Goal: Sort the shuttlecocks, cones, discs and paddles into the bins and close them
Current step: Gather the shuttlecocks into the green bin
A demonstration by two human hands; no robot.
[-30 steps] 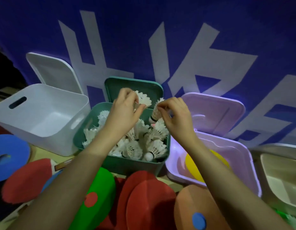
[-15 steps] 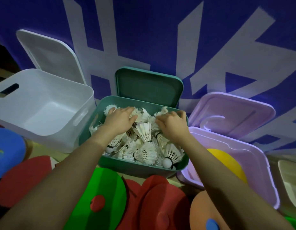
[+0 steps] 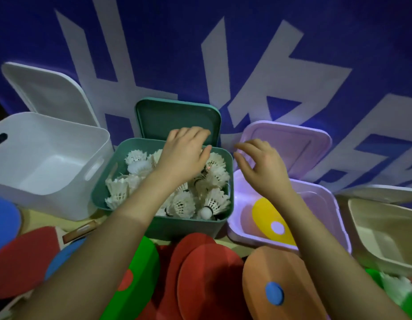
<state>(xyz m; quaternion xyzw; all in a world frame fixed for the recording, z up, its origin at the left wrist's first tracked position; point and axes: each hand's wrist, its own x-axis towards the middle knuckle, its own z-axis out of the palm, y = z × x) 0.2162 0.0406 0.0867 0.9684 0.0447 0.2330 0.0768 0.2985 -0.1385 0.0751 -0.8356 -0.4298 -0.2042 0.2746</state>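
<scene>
From the head view, the left hand (image 3: 185,155) hovers with fingers loosely spread, holding nothing, over the white feathered shuttlecocks (image 3: 182,204) heaped in the open green plastic bin (image 3: 103,192). The right hand (image 3: 261,166), fingers relaxed and empty, hangs just right of it over the open lilac plastic bin (image 3: 316,195), where a yellow foam disc (image 3: 267,215) lies beneath its wrist.

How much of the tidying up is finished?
Partly done. The green plastic bin is full of white feather shuttlecocks, and one yellow foam disc lies in the lilac plastic bin. The left hand reaches toward the upright green lid; the right hand hovers, holding nothing. The white plastic bin holds nothing visible, red foam discs wait in front, and every lid is open.
</scene>
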